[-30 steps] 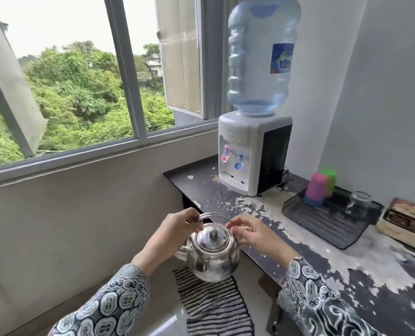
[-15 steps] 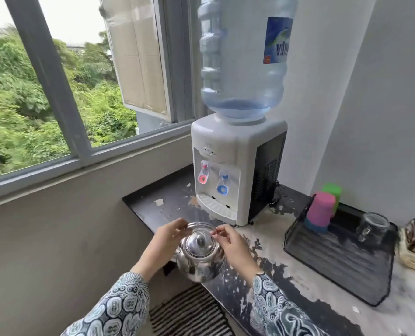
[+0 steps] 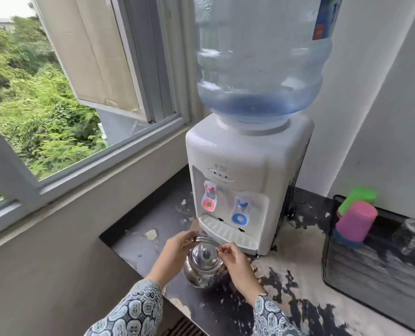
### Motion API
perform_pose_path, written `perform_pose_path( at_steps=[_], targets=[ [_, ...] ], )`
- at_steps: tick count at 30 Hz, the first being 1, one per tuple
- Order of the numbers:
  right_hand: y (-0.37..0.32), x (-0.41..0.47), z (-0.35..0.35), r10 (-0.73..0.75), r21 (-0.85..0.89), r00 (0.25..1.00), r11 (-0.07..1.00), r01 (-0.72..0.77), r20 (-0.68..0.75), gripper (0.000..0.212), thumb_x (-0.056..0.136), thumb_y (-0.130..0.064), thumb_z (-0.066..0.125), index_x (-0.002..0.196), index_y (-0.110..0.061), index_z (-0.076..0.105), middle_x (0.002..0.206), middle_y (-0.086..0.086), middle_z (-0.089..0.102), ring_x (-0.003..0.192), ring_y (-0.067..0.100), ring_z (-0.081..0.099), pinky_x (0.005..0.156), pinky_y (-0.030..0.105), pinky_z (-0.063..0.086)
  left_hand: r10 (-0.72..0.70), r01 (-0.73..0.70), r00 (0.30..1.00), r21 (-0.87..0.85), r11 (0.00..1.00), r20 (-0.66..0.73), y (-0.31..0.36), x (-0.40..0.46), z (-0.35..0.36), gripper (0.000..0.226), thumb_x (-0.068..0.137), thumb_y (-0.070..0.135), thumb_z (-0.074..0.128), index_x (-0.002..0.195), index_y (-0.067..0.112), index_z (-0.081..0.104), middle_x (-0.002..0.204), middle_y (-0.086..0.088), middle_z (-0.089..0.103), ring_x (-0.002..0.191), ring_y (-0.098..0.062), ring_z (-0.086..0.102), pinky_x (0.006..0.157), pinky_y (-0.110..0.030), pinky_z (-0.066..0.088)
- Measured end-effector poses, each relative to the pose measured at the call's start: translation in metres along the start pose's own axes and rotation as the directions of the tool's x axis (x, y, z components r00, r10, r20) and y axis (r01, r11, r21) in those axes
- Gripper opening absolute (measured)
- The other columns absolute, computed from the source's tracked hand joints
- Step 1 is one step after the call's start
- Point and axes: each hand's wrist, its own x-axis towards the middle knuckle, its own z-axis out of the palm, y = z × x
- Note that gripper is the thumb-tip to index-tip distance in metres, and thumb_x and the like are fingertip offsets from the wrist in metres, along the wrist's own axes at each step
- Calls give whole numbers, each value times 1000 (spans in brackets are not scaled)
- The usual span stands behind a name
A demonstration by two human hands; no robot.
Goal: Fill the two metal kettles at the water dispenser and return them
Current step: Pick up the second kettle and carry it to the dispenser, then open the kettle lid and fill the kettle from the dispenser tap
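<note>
A shiny metal kettle [image 3: 202,265] with its lid on is at the front of the dark counter [image 3: 138,248], just before the white water dispenser [image 3: 247,166]. My left hand [image 3: 175,251] grips the left end of its wire handle and my right hand [image 3: 235,259] pinches the right end. The dispenser carries a large blue bottle [image 3: 259,59], a red tap [image 3: 208,202] and a blue tap [image 3: 239,217] above a drip tray [image 3: 225,232]. Only one kettle is in view.
A black mesh tray [image 3: 361,284] on the right holds pink [image 3: 355,223] and green [image 3: 356,198] cups and a glass jar [image 3: 414,236]. The window [image 3: 63,112] runs along the left wall, its pane swung outward. The counter's paint is peeling.
The view has come much closer to the dispenser. The kettle, held by both hands, has moved from beyond the counter's edge to over the counter in front of the drip tray.
</note>
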Motion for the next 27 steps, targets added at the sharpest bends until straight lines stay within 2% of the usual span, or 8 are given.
perform_pose_path(
  at_steps=[5,8,11,16,21,23,25,27],
  targets=[
    [5,21,5,23,63,999,998,-20,-36,9,88,-18,57,94,-11,56,96,3,64,91,12,59,75,8,42,33,-33,999,2,999,38,-16,28,3,17,86,3,57,101,10,65,90,6,62,85,-10,59,71,-5,39],
    [7,27,5,23,91,999,996,-19,-42,7,88,-19,58,93,-14,57,98,3,64,93,12,58,78,9,43,59,-59,998,-14,998,31,-21,37,4,18,87,1,56,100,9,64,90,9,61,84,-7,57,70,0,37],
    [10,33,1,26,-23,1000,999,-26,6,12,85,-25,61,96,-21,56,103,-1,63,101,10,57,82,17,42,55,-53,997,-48,997,47,-26,41,3,17,88,1,54,98,11,63,89,12,60,84,-3,57,71,0,38],
    [3,43,7,-1,-235,996,972,23,93,38,76,-29,69,108,-30,47,114,-8,52,110,7,46,89,19,34,0,5,999,-133,991,44,-43,38,3,35,90,1,51,81,35,54,89,14,68,82,2,63,70,-12,45],
    [-1,47,23,-24,-368,997,929,50,75,58,76,-25,70,128,-31,44,116,-12,36,113,7,28,98,21,25,11,-7,1000,-155,988,26,-45,30,4,52,88,-9,45,85,43,49,90,24,62,80,19,57,66,-2,40],
    [-1,47,22,-16,-390,996,920,51,93,60,77,-23,70,130,-30,43,118,-12,33,114,7,27,103,23,26,56,-52,998,-148,988,26,-50,26,6,58,88,-11,44,94,46,53,100,23,64,89,16,59,75,-2,42],
    [-2,47,18,10,-414,990,909,50,141,67,76,-25,70,134,-29,39,125,-9,34,117,10,29,108,31,28,96,-88,995,-156,984,42,-57,21,9,57,89,-8,43,107,44,57,110,18,65,103,8,58,91,-16,46],
    [-4,49,14,53,-462,979,886,45,198,76,73,-30,73,138,-30,33,131,-8,31,121,11,29,108,36,31,128,-124,992,-113,986,23,-61,16,11,64,87,-9,42,113,48,53,118,17,60,111,7,54,98,-24,45]
  ],
)
